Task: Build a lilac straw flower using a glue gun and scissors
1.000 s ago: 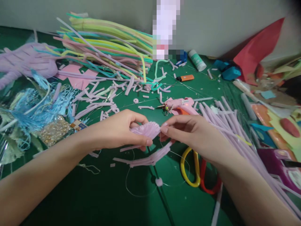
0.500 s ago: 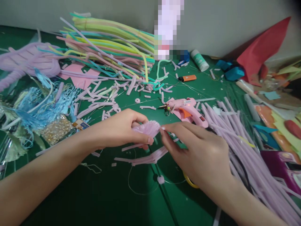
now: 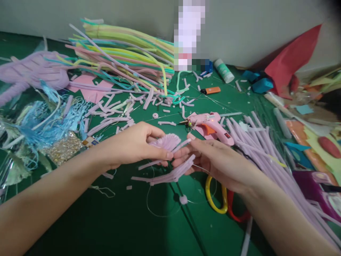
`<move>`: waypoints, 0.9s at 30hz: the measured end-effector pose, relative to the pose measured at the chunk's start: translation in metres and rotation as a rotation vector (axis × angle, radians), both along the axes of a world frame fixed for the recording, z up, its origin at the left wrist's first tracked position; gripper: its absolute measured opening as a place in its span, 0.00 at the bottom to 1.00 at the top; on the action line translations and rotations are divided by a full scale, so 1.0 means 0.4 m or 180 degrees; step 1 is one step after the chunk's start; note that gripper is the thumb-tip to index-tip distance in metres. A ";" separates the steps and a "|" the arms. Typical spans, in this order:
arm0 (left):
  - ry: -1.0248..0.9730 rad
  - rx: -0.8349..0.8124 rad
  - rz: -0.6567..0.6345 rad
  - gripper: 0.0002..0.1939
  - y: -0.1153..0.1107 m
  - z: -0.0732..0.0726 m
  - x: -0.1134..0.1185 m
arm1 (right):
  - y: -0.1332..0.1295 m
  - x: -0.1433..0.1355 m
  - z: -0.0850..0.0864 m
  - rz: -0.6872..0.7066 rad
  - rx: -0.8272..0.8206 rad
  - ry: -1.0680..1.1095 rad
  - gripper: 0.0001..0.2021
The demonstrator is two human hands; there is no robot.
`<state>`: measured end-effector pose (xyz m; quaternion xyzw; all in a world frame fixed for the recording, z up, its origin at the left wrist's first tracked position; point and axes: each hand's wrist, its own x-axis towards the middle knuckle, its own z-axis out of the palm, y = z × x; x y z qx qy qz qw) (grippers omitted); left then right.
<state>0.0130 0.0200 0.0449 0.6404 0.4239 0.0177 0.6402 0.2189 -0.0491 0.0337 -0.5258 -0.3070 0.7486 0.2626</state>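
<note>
Fuzzy lilac fan (image 3: 167, 142) of bent pipe cleaners, pinched in left hand (image 3: 134, 145) above the green mat (image 3: 106, 227). Right hand (image 3: 213, 161) fingers curled on its soft straight stem. Shiny pink glue gun (image 3: 210, 125) just behind.

A green table surface (image 3: 101, 227) fills most of the view; behind it stands a plain pale grey wall (image 3: 253, 28), meeting the table along the far edge; the light is dim and soft, darker toward the near corners.
</note>
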 end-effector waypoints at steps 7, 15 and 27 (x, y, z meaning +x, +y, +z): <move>0.0193 -0.0053 -0.0020 0.11 -0.005 -0.001 -0.005 | -0.008 -0.011 0.007 -0.0001 0.0242 -0.0103 0.23; 0.0125 -0.0261 0.0101 0.08 -0.009 0.006 0.007 | -0.003 -0.021 -0.002 -0.0122 0.0394 -0.0440 0.19; 0.0200 -0.0199 -0.0007 0.15 -0.011 0.003 0.010 | -0.008 -0.032 0.004 0.0032 0.0930 -0.1095 0.15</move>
